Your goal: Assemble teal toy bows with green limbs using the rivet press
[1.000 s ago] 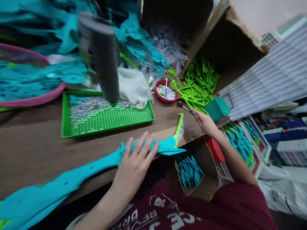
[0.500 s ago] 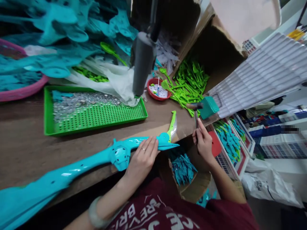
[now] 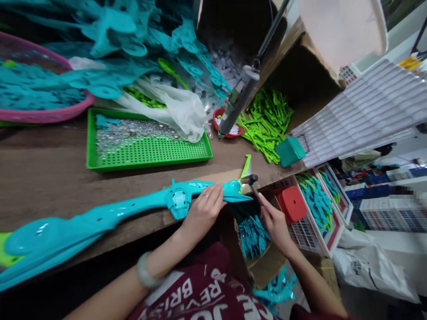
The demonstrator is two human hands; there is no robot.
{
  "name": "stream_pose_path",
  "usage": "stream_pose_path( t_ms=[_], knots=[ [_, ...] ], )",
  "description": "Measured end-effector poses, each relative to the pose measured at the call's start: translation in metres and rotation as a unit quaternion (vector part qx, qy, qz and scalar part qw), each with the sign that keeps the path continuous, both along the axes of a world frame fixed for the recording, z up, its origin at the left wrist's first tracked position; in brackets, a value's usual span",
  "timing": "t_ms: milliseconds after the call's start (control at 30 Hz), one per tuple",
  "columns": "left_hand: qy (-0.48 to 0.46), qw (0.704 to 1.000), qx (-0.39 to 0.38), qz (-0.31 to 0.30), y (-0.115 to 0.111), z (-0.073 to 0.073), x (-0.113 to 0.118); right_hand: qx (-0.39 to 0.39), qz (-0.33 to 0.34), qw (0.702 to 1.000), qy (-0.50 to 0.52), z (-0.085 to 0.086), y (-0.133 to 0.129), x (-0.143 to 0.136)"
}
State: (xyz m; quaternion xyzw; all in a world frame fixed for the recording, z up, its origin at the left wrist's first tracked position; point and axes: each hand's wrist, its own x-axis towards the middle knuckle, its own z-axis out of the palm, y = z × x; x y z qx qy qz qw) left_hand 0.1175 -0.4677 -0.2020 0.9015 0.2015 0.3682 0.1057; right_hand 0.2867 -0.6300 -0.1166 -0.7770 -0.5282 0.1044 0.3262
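A long turquoise plastic toy part (image 3: pixel 133 205) lies along the table's front edge. My left hand (image 3: pixel 205 209), fingers together, wraps over its narrow part near the right end and holds it. In my right hand (image 3: pixel 275 222) is a hammer (image 3: pixel 250 179), gripped by the handle, its head at the round tip of the toy part. Whether the head touches the plastic I cannot tell. From that tip a lime-green curved piece (image 3: pixel 246 165) sticks up toward the back, partly covered by the hammer head.
A hanging power screwdriver (image 3: pixel 239 102) is over a red basket (image 3: pixel 218 112). Behind the toy part stands a green tray (image 3: pixel 150 165) of small metal pieces. Lime-green parts (image 3: pixel 267 122) are heaped at a carton. Below the edge is a box of turquoise pieces (image 3: pixel 251 235), beside a red stool (image 3: pixel 292 203).
My right hand has brought the hammer down and left, from beside the teal basket to the toy part's tip. The hanging screwdriver has swung right. The camera view has shifted.
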Motion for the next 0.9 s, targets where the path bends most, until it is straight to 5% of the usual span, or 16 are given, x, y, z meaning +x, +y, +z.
stream_pose_path(
  t_ms=[200,333,400,467,567,667,733,833,900],
  knots=[
    [0.078,0.992,0.005,0.098,-0.015,0.026,-0.018,0.137,-0.085,0.987,0.023,0.020,-0.006,0.005],
    [0.149,0.974,-0.024,0.171,-0.009,0.031,-0.071,0.060,0.072,0.996,-0.003,0.027,0.056,-0.008],
    [0.167,0.966,-0.039,0.193,-0.007,0.022,-0.093,0.038,0.222,0.974,-0.028,0.034,0.104,-0.043],
    [0.156,0.966,-0.030,0.203,-0.008,0.009,-0.101,0.024,0.388,0.921,-0.032,0.042,0.155,-0.093],
    [0.124,0.969,-0.007,0.213,-0.009,-0.004,-0.097,0.054,0.526,0.849,-0.002,0.039,0.226,-0.178],
    [0.102,0.969,0.010,0.223,-0.010,-0.004,-0.092,0.071,0.531,0.844,0.015,0.017,0.278,-0.246],
    [0.087,0.969,0.020,0.230,-0.010,0.000,-0.093,0.010,0.542,0.840,-0.009,0.001,0.296,-0.272],
    [0.063,0.970,0.027,0.232,-0.009,0.002,-0.094,-0.068,0.561,0.824,-0.040,-0.004,0.296,-0.275],
    [0.046,0.973,0.028,0.223,-0.008,-0.003,-0.094,-0.031,0.547,0.836,-0.008,0.008,0.281,-0.259]
  ],
)
